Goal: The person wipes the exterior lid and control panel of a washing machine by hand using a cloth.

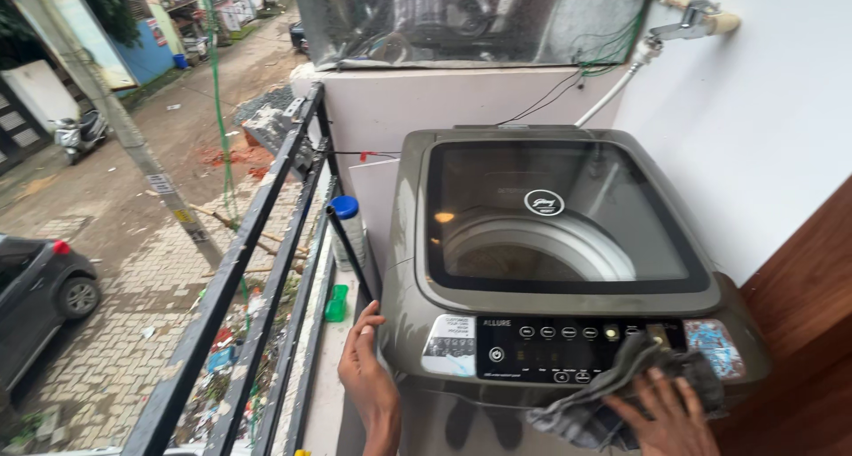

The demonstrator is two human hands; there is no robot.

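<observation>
Balcony washer (550,270): cloth (612,394) under right-hand fingers (661,412).

Top-loading washing machine (568,270), grey-brown, on a narrow balcony; dark glass lid (559,216) closed, drum visible beneath; black control panel (568,348) along the front edge. Right hand (661,412) presses a crumpled grey cloth (612,394) against the front right corner, beside the panel. Left hand (366,376) rests on the front left corner, fingers on the casing. Black metal railing (257,279) to the left; white bottle with blue cap (348,230) and small green object (336,303) on the ledge between railing and machine. White hose (612,88) runs to a wall tap (692,17). Street below: dark car (35,296), parked scooter (78,132).
</observation>
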